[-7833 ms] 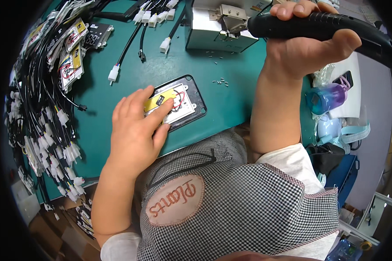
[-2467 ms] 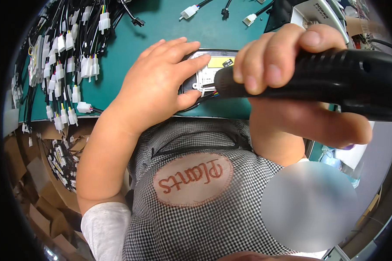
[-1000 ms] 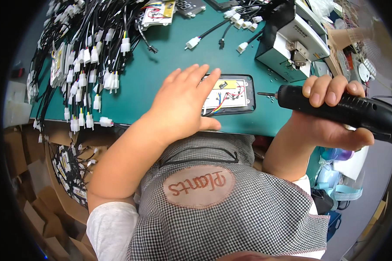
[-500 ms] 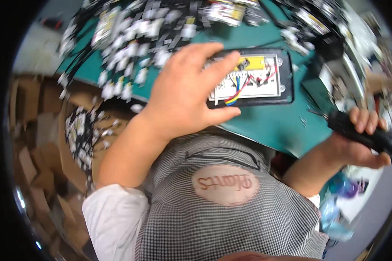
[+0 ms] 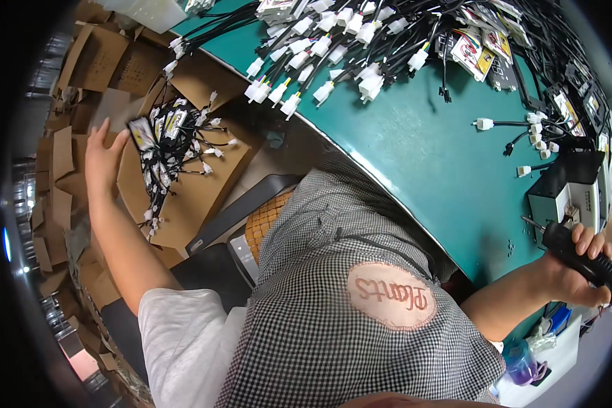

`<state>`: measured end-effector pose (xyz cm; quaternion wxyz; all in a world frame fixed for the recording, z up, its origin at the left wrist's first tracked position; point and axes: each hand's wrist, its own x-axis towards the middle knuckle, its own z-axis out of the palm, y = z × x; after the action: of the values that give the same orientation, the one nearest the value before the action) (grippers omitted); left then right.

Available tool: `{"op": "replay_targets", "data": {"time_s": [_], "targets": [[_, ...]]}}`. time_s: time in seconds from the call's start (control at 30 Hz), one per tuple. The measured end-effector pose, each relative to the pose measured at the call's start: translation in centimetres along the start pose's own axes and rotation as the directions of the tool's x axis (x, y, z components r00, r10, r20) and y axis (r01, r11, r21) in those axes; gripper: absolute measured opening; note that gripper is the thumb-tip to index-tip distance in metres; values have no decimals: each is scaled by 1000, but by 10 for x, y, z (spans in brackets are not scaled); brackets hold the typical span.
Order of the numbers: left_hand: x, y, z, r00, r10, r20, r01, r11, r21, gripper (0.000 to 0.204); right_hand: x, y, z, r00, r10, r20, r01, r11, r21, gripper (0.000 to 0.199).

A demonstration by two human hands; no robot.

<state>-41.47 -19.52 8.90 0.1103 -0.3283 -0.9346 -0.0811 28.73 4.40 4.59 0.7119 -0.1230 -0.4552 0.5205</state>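
My left hand (image 5: 104,163) reaches over an open cardboard box (image 5: 200,197) on the left, its fingers spread. Just beside its thumb is a black-framed module (image 5: 142,134) with a yellow and white inside, lying at the top of a heap of wired modules (image 5: 170,146) with white connectors. Any contact between thumb and module is hard to make out. On the right, my right hand (image 5: 578,268) grips a black electric screwdriver (image 5: 570,250), its thin bit pointing left above the edge of the green table.
The green table (image 5: 401,163) bears a large pile of black cables with white connectors (image 5: 340,41) along its far side. A box-shaped device (image 5: 571,190) stands at the right. More cardboard boxes (image 5: 92,58) crowd the left. A purple-blue cup (image 5: 521,364) sits at lower right.
My left hand has left the table and swung left over the box. The black housing it touched is gone from the table's front. The view has turned left; my right hand still grips the screwdriver.
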Motion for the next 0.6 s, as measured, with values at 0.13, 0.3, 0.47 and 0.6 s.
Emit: {"op": "replay_targets", "data": {"time_s": [0.13,0.3,0.47,0.6], "targets": [[9,87,45,980,198,-22,-198,956,-219,46,-8,7,12,999,-31,-17,31,999,-24,72],[-10,216,57,860,488,-148,-494,723,-483,27,-15,36,35,981,-133,-144,106,977,-183,73],[-55,371,33,427,754,-499,-853,152,-500,18,-15,42,30,959,-138,-246,78,968,-240,76],[-84,467,30,147,828,-542,-899,-117,-422,18,-17,40,31,942,-137,-308,39,952,-304,78]]}}
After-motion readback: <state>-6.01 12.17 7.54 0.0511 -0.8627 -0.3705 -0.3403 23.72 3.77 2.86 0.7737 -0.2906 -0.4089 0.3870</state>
